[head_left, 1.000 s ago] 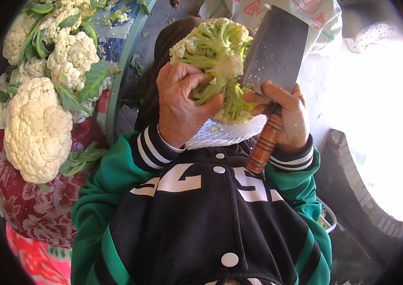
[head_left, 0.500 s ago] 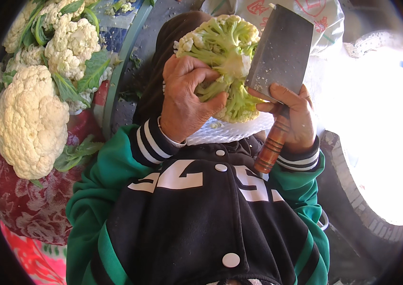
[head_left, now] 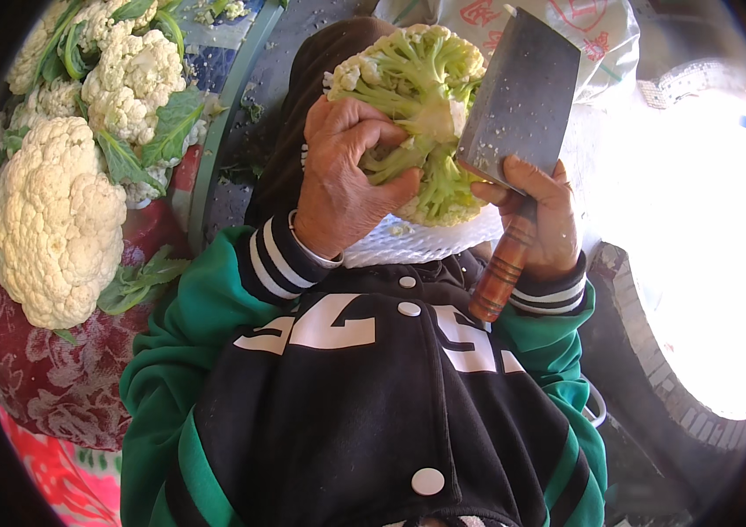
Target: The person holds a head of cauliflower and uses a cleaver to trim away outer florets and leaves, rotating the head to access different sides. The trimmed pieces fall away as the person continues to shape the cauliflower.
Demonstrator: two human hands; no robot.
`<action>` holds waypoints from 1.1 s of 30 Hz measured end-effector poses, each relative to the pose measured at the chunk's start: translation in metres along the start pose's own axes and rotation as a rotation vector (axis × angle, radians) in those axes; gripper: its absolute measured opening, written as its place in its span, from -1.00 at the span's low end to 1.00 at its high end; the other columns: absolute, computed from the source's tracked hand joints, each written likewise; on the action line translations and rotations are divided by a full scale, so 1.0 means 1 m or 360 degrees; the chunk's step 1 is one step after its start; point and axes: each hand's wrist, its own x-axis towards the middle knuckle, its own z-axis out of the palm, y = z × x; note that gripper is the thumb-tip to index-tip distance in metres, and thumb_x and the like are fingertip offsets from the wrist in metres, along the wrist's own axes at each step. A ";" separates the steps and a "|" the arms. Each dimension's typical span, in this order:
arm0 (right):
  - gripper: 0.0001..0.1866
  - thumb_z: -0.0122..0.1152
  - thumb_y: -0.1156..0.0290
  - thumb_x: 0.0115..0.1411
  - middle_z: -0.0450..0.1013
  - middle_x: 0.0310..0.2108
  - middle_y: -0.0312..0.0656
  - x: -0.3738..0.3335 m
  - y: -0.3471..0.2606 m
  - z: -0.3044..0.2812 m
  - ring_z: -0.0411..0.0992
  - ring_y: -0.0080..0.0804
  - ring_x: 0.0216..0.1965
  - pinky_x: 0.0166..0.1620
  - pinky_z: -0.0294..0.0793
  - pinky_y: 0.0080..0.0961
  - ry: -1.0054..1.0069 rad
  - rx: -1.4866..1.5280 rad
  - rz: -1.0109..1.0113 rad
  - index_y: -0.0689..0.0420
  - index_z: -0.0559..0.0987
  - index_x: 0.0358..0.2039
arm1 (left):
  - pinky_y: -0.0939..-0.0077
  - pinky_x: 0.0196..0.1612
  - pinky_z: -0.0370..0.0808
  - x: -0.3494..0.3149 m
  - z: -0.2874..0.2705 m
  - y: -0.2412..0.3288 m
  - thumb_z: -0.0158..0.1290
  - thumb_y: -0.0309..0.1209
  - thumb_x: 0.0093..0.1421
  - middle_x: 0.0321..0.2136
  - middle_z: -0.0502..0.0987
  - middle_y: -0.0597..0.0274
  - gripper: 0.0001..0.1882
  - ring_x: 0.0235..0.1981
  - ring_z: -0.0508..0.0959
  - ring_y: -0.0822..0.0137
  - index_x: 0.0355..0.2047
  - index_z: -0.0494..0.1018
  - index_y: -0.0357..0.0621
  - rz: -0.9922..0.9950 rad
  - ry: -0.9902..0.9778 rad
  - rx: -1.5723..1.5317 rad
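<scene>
My left hand point(head_left: 347, 171) grips the left side of a cauliflower head point(head_left: 434, 114), whose pale green branching stems and cut stalk face up. In my right hand point(head_left: 544, 215) is a cleaver point(head_left: 527, 97) with a broad dark blade and a turned brown wooden handle. White crumbs stick to the blade. Its near edge lies close against the right side of the cauliflower and hides part of it; whether it touches, I cannot tell. White foam netting point(head_left: 417, 241) shows beneath the cauliflower, over my lap.
At the left, a large whole cauliflower point(head_left: 58, 224) rests on dark red patterned cloth point(head_left: 57, 386). Several more cauliflowers point(head_left: 131, 83) with green leaves are heaped behind it. A whitish plastic bag point(head_left: 557, 44) with red print lies at the far side. Very bright light fills the right.
The cauliflower and both hands have shifted only very slightly. My right fingers have drawn back a little from under the blade. Both grips remain the same.
</scene>
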 end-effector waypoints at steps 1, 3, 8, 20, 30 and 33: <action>-0.59 0.10 0.72 0.13 0.52 -0.16 -0.04 0.000 0.000 -0.001 0.60 -0.09 -0.25 -0.32 0.73 -0.45 -0.0006 -0.0010 -0.0022 0.29 0.40 0.02 | 0.29 -0.02 0.32 0.000 0.000 0.000 0.27 -0.53 -0.22 -0.34 0.46 0.24 -0.73 -0.18 0.38 0.17 -0.42 0.51 -0.20 -0.0007 0.0007 0.0003; -0.60 0.10 0.72 0.13 0.52 -0.17 -0.04 0.000 0.001 -0.001 0.60 -0.09 -0.25 -0.31 0.73 -0.45 -0.0021 -0.0015 -0.0038 0.29 0.41 0.02 | 0.29 -0.02 0.32 0.001 0.000 0.001 0.27 -0.52 -0.22 -0.33 0.45 0.23 -0.73 -0.18 0.38 0.16 -0.43 0.51 -0.20 -0.0002 -0.0007 0.0028; -0.63 0.09 0.71 0.13 0.53 -0.19 -0.05 0.001 0.003 0.002 0.60 -0.12 -0.26 -0.33 0.72 -0.46 0.0015 -0.0076 -0.0063 0.30 0.44 -0.01 | 0.30 -0.02 0.32 0.000 0.000 0.002 0.27 -0.53 -0.23 -0.33 0.44 0.22 -0.73 -0.18 0.39 0.15 -0.44 0.51 -0.20 0.0017 -0.0010 0.0042; -0.81 0.16 0.62 0.12 0.53 -0.38 -0.13 -0.004 0.003 0.024 0.62 -0.25 -0.46 -0.65 0.46 -0.63 0.0042 -0.0287 -0.0081 0.31 0.51 -0.21 | 0.28 -0.04 0.31 -0.003 -0.001 0.004 0.31 -0.53 -0.24 -0.35 0.43 0.20 -0.72 -0.19 0.38 0.14 -0.45 0.50 -0.20 0.0060 0.0000 0.0036; -0.90 0.19 0.62 0.12 0.45 -0.54 -0.20 -0.001 0.000 0.025 0.38 -0.47 -0.75 -0.71 0.30 -0.62 0.0022 -0.0323 -0.0118 0.22 0.48 -0.34 | 0.26 -0.05 0.29 -0.003 0.000 0.002 0.30 -0.49 -0.22 -0.36 0.44 0.19 -0.73 -0.22 0.40 0.15 -0.46 0.50 -0.20 0.0066 0.0037 0.0032; -0.87 0.20 0.62 0.11 0.45 -0.53 -0.19 0.000 0.003 0.022 0.39 -0.45 -0.74 -0.71 0.31 -0.60 0.0041 -0.0223 -0.0082 0.21 0.48 -0.30 | 0.28 -0.06 0.31 -0.001 -0.003 0.002 0.32 -0.44 -0.20 -0.36 0.45 0.18 -0.72 -0.24 0.42 0.15 -0.44 0.50 -0.20 0.0093 0.0031 0.0076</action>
